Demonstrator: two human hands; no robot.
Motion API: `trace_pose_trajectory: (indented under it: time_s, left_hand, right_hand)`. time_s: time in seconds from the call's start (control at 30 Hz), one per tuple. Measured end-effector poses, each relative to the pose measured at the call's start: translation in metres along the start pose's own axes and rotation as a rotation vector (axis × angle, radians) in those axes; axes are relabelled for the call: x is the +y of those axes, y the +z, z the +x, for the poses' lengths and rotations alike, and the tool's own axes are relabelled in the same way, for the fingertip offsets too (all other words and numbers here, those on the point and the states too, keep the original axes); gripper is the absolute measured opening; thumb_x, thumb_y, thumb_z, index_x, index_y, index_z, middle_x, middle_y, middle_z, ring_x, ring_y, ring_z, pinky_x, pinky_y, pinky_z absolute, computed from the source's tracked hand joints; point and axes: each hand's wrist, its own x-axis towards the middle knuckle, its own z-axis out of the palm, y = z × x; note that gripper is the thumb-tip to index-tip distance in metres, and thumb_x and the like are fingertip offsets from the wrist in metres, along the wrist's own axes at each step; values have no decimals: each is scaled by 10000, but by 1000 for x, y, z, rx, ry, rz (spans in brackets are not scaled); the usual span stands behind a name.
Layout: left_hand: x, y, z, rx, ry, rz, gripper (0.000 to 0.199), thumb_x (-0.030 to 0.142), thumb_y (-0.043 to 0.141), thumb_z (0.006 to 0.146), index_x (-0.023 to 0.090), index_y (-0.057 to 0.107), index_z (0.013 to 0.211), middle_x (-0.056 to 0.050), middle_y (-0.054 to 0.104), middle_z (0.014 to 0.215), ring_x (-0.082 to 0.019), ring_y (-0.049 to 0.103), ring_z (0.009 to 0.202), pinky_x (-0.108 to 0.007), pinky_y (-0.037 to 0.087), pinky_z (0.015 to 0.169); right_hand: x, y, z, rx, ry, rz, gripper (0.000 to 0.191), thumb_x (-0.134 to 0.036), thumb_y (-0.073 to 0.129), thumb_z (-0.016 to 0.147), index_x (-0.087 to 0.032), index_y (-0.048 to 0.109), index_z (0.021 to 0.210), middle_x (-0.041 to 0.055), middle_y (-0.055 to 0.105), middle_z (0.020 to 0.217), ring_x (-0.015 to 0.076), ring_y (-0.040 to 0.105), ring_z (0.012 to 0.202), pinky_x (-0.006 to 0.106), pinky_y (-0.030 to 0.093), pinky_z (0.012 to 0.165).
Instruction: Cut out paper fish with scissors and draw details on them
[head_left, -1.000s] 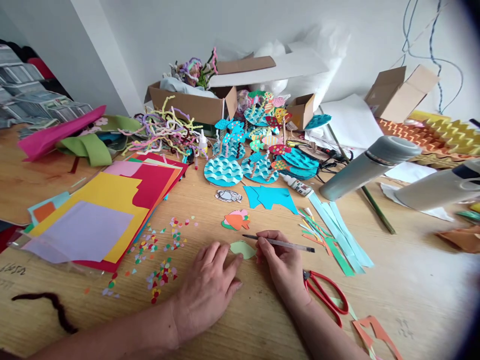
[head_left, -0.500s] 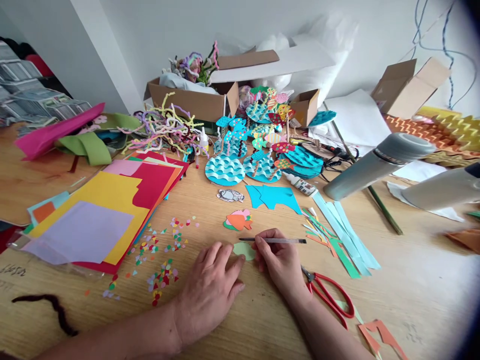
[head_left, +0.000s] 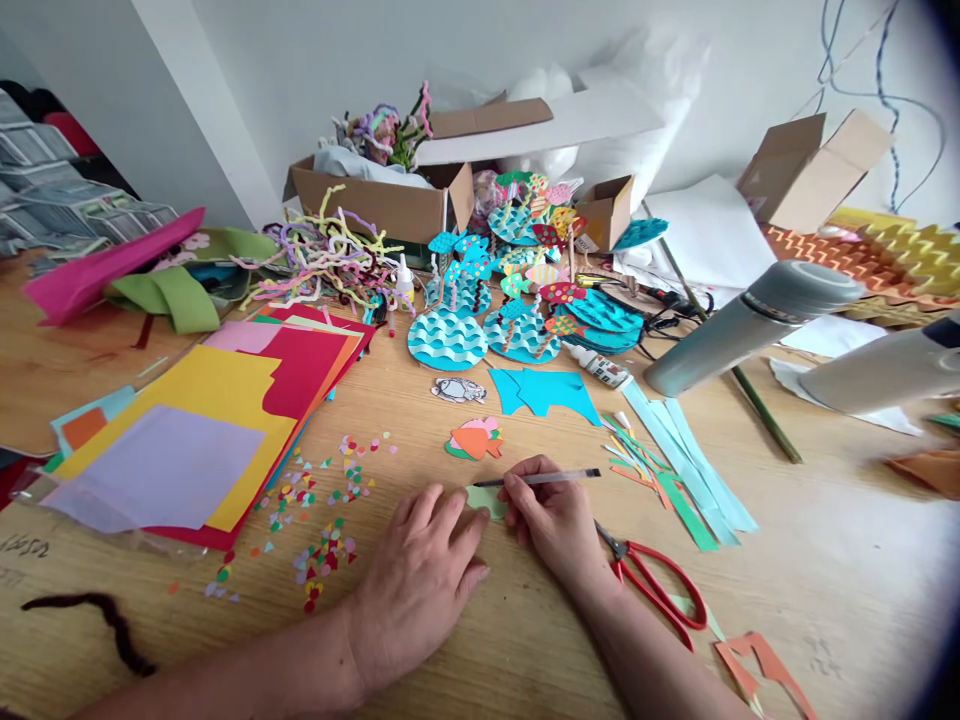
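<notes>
A small light green paper piece (head_left: 486, 500) lies on the table between my hands. My left hand (head_left: 424, 575) rests palm down with fingers stretched out, its fingertips at the paper's left edge. Pinched in my right hand (head_left: 551, 525) is a slim grey pen (head_left: 559, 477), lying almost level, its dark tip over the paper's upper edge. Just beyond are stacked paper fish cutouts (head_left: 476, 440) in orange, pink and green. Red-handled scissors (head_left: 652, 580) lie beside my right wrist.
Coloured paper sheets (head_left: 187, 430) and scattered confetti (head_left: 322, 500) lie to the left. Blue strips (head_left: 690, 465), orange scraps (head_left: 761, 665) and a grey flask (head_left: 750, 325) are on the right. Blue wavy discs (head_left: 448, 338), pipe cleaners (head_left: 330, 255) and a cardboard box (head_left: 375, 200) stand behind.
My right hand has shifted slightly left, carrying the pen tip from beyond the paper's right part to its upper left edge. The left hand stays in place.
</notes>
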Motion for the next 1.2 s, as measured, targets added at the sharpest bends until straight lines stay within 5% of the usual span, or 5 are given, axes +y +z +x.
trace_pose_trajectory:
  time_s: [1.2]
  left_hand:
    - [0, 1, 1, 11, -3, -3, 379, 404, 506, 896, 236, 542, 1233, -72, 537, 1226, -274, 443, 1138, -437, 407, 956]
  right_hand:
    - [3, 0, 0, 15, -4, -11, 303, -472, 643, 782, -201, 525, 715, -31, 574, 479, 88, 421, 297, 192, 290, 297]
